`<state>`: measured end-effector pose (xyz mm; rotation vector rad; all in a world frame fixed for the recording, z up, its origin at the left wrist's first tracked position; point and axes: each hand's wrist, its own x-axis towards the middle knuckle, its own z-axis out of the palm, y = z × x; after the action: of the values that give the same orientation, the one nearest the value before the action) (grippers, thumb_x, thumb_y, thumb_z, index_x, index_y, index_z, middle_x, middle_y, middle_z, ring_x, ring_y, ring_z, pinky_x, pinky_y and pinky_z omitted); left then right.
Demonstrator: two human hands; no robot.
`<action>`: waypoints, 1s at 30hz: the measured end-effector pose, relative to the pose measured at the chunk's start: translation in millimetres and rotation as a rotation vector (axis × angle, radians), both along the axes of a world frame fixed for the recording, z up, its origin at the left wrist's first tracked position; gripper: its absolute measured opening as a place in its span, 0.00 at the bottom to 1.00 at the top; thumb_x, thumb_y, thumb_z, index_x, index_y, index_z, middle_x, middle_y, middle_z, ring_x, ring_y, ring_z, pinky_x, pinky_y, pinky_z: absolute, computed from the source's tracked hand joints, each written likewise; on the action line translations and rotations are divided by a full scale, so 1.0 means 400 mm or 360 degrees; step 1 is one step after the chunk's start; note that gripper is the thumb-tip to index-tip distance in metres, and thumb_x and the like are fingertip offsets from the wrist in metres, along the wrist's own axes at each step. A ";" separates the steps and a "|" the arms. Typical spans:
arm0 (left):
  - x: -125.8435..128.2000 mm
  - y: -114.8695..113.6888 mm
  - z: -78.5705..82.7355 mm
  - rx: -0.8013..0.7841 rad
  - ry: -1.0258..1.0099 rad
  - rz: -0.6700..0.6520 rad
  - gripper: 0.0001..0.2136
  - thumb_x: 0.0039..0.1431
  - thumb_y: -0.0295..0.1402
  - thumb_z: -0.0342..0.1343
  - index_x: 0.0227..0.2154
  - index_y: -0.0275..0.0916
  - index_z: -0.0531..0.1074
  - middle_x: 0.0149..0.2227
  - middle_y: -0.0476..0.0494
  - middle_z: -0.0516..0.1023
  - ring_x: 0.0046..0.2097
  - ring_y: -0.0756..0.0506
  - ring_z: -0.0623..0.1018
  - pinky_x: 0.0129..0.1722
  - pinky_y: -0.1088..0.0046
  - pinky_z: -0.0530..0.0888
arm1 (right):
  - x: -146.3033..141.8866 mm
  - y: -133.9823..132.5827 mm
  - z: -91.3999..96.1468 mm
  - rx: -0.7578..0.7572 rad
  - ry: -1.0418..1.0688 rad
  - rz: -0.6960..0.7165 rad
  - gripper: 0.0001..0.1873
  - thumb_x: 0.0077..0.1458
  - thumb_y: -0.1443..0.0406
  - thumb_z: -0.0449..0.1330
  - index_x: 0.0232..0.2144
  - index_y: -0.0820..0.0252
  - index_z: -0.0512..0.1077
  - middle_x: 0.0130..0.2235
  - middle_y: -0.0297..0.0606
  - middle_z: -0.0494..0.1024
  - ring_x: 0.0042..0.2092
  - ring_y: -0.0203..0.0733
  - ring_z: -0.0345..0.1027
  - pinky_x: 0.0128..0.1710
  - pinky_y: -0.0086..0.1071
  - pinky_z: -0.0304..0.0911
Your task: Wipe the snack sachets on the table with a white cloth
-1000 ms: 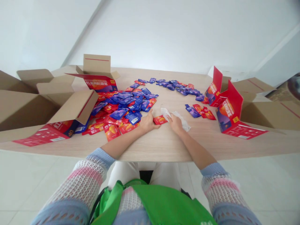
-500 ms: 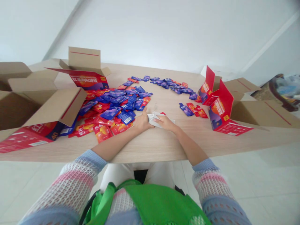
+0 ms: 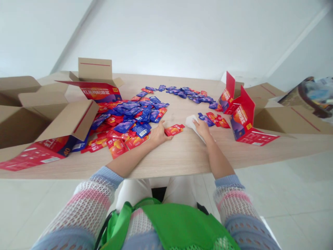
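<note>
At the middle of the table, my left hand (image 3: 159, 134) pinches the left end of a red sachet (image 3: 174, 130) that lies with its printed side up. Right of it, my right hand (image 3: 203, 130) is closed on a white tissue (image 3: 191, 122), which hangs partly under the palm. A heap of blue and red sachets (image 3: 132, 113) spreads just left of my left hand. Beyond my right hand lie a blue sachet (image 3: 206, 119) and a couple of red sachets (image 3: 218, 120).
Open red cartons (image 3: 101, 91) and a large open carton (image 3: 52, 146) stand on the left. Two more open cartons, one nearer (image 3: 244, 121) and one farther (image 3: 229, 97), stand at the right. A curved row of sachets (image 3: 184, 93) crosses the table's back part.
My right hand has moved right with the white tissue, off the red sachet. That sachet now shows fully beside my left hand, which has barely moved.
</note>
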<state>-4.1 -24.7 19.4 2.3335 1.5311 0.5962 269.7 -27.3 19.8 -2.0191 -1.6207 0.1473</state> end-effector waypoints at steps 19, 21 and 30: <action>-0.006 0.008 -0.003 0.0005 0.0024 -0.0091 0.50 0.44 0.48 0.62 0.61 0.33 0.37 0.42 0.37 0.76 0.43 0.37 0.78 0.37 0.68 0.70 | -0.230 -0.042 -0.022 0.0072 -0.0173 0.1354 0.29 0.58 0.57 0.54 0.60 0.55 0.59 0.60 0.44 0.64 0.62 0.47 0.53 0.62 0.46 0.44; 0.002 0.005 0.001 -0.0003 0.0038 -0.0030 0.49 0.44 0.49 0.62 0.60 0.33 0.39 0.40 0.38 0.76 0.43 0.37 0.78 0.37 0.68 0.71 | -0.211 -0.020 -0.030 0.0011 -0.0246 0.1234 0.28 0.58 0.58 0.54 0.60 0.55 0.59 0.60 0.43 0.64 0.63 0.47 0.51 0.62 0.47 0.44; 0.010 0.002 0.005 0.0006 0.0066 0.0011 0.51 0.42 0.51 0.62 0.60 0.31 0.38 0.40 0.38 0.76 0.40 0.38 0.78 0.34 0.70 0.70 | -0.105 0.004 -0.049 -0.0082 -0.0391 0.0598 0.24 0.60 0.65 0.50 0.58 0.58 0.62 0.59 0.44 0.65 0.61 0.50 0.55 0.59 0.45 0.48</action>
<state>0.0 -24.1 21.3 2.3587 1.5583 0.5561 227.8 -25.7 0.0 -1.8044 -2.1626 0.0792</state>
